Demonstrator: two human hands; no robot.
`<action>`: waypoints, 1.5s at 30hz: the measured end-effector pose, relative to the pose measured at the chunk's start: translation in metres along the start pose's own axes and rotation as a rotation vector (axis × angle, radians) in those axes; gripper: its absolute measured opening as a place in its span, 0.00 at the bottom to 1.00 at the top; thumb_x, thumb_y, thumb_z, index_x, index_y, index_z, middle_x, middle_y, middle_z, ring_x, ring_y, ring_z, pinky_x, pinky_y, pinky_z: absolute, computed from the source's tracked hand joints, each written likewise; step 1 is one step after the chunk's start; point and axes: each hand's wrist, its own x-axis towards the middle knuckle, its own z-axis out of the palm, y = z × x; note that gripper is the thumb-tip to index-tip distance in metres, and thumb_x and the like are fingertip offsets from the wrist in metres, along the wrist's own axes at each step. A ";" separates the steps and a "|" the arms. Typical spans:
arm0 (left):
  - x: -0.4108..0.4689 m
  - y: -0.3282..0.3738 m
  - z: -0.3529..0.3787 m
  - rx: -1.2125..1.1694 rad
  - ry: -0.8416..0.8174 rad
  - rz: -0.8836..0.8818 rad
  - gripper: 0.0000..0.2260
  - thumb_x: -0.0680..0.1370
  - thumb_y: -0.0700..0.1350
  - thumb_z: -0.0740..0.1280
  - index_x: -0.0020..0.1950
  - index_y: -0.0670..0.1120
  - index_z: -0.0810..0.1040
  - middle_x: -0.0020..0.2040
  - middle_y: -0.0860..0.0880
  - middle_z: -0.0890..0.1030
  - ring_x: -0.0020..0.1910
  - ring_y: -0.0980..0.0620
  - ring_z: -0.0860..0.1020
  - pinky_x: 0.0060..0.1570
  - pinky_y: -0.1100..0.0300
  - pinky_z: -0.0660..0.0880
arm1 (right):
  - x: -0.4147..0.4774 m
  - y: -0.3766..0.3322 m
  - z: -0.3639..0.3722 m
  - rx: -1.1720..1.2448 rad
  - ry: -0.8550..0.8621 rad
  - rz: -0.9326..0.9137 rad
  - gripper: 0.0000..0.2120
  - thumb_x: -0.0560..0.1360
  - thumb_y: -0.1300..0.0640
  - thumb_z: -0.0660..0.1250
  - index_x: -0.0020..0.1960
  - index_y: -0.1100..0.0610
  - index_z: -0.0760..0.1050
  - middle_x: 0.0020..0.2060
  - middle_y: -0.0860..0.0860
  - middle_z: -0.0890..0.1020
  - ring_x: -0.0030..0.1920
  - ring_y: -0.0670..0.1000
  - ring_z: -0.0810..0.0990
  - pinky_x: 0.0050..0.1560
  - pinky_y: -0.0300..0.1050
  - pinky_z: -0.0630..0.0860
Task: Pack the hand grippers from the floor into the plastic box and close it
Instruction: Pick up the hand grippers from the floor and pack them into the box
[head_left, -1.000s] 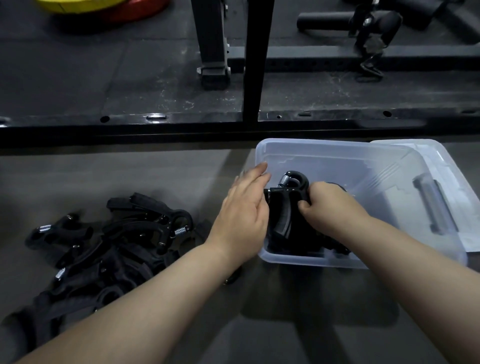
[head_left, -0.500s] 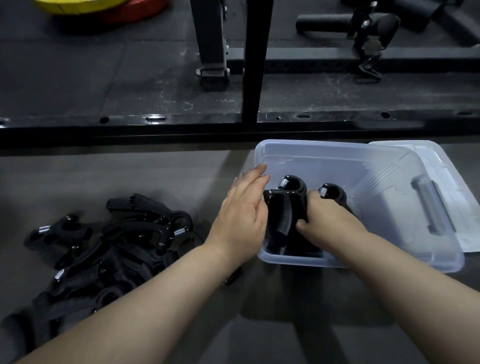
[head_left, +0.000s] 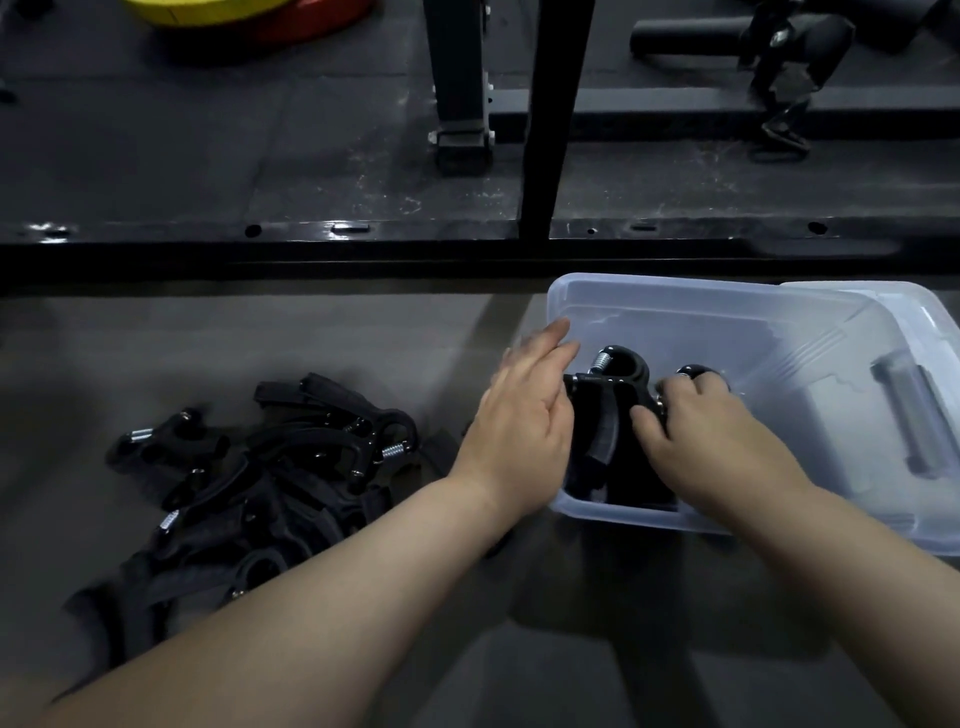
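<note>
Packing step in hand: in the near-left corner of the plastic box (head_left: 675, 291), the right hand (head_left: 711, 441) has its grip curled round an upright hand gripper (head_left: 613, 395). The left hand (head_left: 524, 415) lies flat against the gripper's left side, fingers straight, holding nothing. The pile (head_left: 270, 478) waits on the floor to the left, with the lid (head_left: 930, 332) at far right. Next, I'd judge: let go and reach left for another.
</note>
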 end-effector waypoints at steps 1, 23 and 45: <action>0.000 0.000 0.000 0.012 0.020 0.007 0.21 0.81 0.42 0.53 0.74 0.45 0.68 0.78 0.54 0.62 0.77 0.58 0.57 0.77 0.52 0.51 | -0.002 -0.003 0.001 0.045 0.024 -0.050 0.19 0.79 0.44 0.55 0.63 0.55 0.70 0.60 0.57 0.72 0.60 0.61 0.72 0.57 0.57 0.73; -0.067 -0.113 -0.023 0.464 -0.190 -0.252 0.24 0.72 0.41 0.60 0.69 0.50 0.74 0.73 0.51 0.68 0.75 0.51 0.61 0.72 0.57 0.49 | -0.005 -0.098 0.022 0.463 0.039 -0.247 0.29 0.80 0.52 0.58 0.79 0.52 0.53 0.77 0.40 0.34 0.76 0.50 0.57 0.69 0.49 0.64; -0.064 -0.100 -0.056 0.218 -0.049 -0.311 0.14 0.82 0.57 0.56 0.54 0.50 0.76 0.47 0.51 0.82 0.46 0.48 0.79 0.49 0.52 0.74 | -0.007 -0.097 0.021 0.455 0.056 -0.236 0.28 0.80 0.51 0.59 0.78 0.52 0.57 0.76 0.37 0.36 0.74 0.46 0.59 0.59 0.38 0.61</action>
